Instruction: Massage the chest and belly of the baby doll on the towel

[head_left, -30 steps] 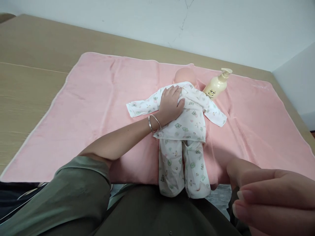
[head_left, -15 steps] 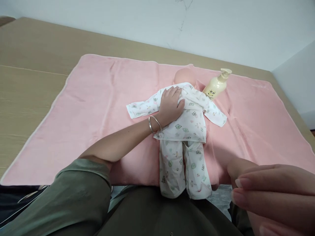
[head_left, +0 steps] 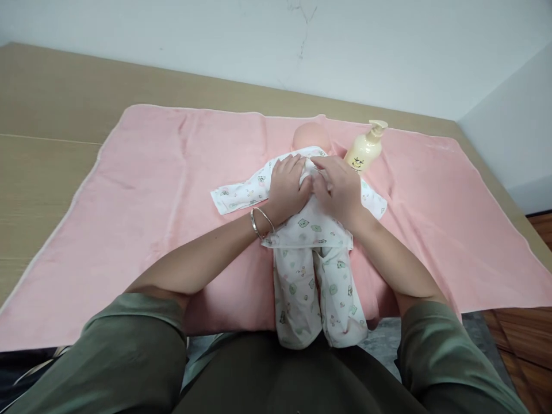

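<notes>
A bald baby doll [head_left: 311,137] lies on the pink mat with no face showing, its head pointing away from me. It wears a white printed long-sleeved top [head_left: 308,230] and matching trousers [head_left: 297,299]. My left hand [head_left: 290,187], with a bangle at the wrist, rests flat on the left side of the top, fingers stretched out. On the right side of the top, below the neck, lies my right hand [head_left: 340,187], its thumb and index finger apart around a bit of cloth. Its other fingers are partly hidden and slightly blurred.
A pale yellow pump bottle [head_left: 365,148] lies tilted on the pink mat [head_left: 142,190], just right of the doll's head. Under the mat is a wooden table [head_left: 52,92] against a white wall [head_left: 207,46]. The trouser legs reach past the near edge, against my body.
My right hand has moved from the near right foreground onto the doll's upper right side. My left hand stays on the top. The view has shifted slightly.
</notes>
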The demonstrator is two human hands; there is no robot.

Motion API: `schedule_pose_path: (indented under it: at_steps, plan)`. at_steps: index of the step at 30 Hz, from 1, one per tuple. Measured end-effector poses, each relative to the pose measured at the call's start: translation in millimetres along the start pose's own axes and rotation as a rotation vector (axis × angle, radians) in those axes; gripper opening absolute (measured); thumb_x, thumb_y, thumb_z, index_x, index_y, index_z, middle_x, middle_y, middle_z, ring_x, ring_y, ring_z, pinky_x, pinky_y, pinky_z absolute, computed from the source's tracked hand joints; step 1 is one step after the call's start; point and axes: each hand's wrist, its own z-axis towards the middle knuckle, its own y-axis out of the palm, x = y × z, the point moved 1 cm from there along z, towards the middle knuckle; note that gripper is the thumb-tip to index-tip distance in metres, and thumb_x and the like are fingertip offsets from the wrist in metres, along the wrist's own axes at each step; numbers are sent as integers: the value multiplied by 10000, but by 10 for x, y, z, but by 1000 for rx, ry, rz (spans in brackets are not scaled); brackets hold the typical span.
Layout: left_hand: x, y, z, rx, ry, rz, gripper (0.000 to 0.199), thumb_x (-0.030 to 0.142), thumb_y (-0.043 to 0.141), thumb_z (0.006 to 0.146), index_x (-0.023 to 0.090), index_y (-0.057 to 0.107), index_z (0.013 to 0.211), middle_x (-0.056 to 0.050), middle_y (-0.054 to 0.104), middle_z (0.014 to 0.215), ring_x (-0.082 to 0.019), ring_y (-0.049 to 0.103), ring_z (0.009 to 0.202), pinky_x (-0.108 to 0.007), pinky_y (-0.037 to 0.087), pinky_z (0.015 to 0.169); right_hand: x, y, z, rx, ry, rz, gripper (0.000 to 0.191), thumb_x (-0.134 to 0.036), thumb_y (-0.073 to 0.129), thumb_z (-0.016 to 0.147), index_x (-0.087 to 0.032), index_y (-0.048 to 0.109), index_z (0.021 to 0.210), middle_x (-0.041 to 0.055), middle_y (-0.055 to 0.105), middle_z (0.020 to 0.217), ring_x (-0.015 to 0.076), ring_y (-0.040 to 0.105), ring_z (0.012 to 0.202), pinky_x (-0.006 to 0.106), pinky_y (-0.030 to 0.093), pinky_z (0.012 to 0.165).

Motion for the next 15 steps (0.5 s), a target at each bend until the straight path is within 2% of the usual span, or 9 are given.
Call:
schedule_pose_path:
  at_steps: [2,4,8,12,15]
  plan:
    - [8,-10,-13,7,-10,43,465,282,428,935,44,544,1317,-199,569,1404,-353,475,1355,-534,322,1176,143,223,5,-101,103,-39,374,-156,394,867,-176,679,1107,108,728,1125,256,648,1083,450,539,983]
    - [22,-23,-34,30,-7,57,441,282,430,938,57,562,1293,-192,592,1378,-333,498,1339,-508,343,1165,226,307,-13,-186,147,-63,398,-160,395,870,-167,673,1155,113,673,1279,274,577,1234,481,463,1098]
    - [53,-40,-77,78,29,45,378,293,394,964,113,610,1216,-161,635,1335,-299,543,1298,-497,395,1127,284,264,9,-315,262,-97,515,-216,410,892,-91,535,1376,157,505,1491,320,396,1431,540,320,1206]
    - [66,-38,-73,78,-7,31,365,297,419,954,132,613,1216,-146,641,1331,-296,538,1309,-484,385,1146,191,200,55,-460,317,-155,575,-241,372,943,8,409,1459,229,454,1516,338,375,1452,512,299,1220]
    - [39,-23,-50,24,-70,36,466,308,466,924,83,544,1325,-182,560,1428,-350,444,1396,-546,306,1195,42,150,35,-516,307,-222,562,-228,319,973,41,397,1460,254,450,1512,350,372,1456,513,290,1223]
